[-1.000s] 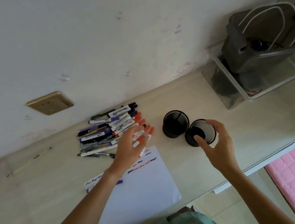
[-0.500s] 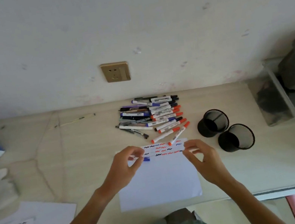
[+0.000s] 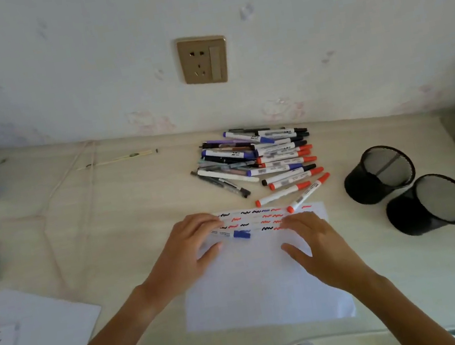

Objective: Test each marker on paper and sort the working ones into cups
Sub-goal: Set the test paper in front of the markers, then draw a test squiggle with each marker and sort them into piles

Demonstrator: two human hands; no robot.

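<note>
a: how far is the work, do you think?

b: i judge it is at the beginning of the sorting. the two cups [image 3: 378, 173] stand near the right edge of the bench [image 3: 107, 224], touching each other, and both look empty through the mesh. so no marker is sorted into them yet.

a: but the paper [image 3: 263, 281] already has marks?

b: yes. it lies near the front edge, and along its far edge there are a few rows of short squiggles in black, red and blue. so some testing is done, i think. the lower part of the sheet is blank.

a: where are the markers?

b: most are in a pile [image 3: 259, 154] toward the back edge, just beyond the paper, between the socket wall and the sheet. two red-capped ones lie loose at the near side of the pile, and one of them reaches onto the far edge of the paper. a blue marker [image 3: 241, 233] lies on the paper.

a: and the hands?

b: both rest on the paper. the left hand [image 3: 185, 252] has fingers curled at the left end of the blue marker; it seems to pinch it, but the fingertips hide the contact, so i am not sure. the right hand [image 3: 314, 242] is flat, fingers straight, holding nothing, only pressing the sheet.

a: what is left?

b: almost all: the pile is to be tested and the good ones put in the cups.
</note>
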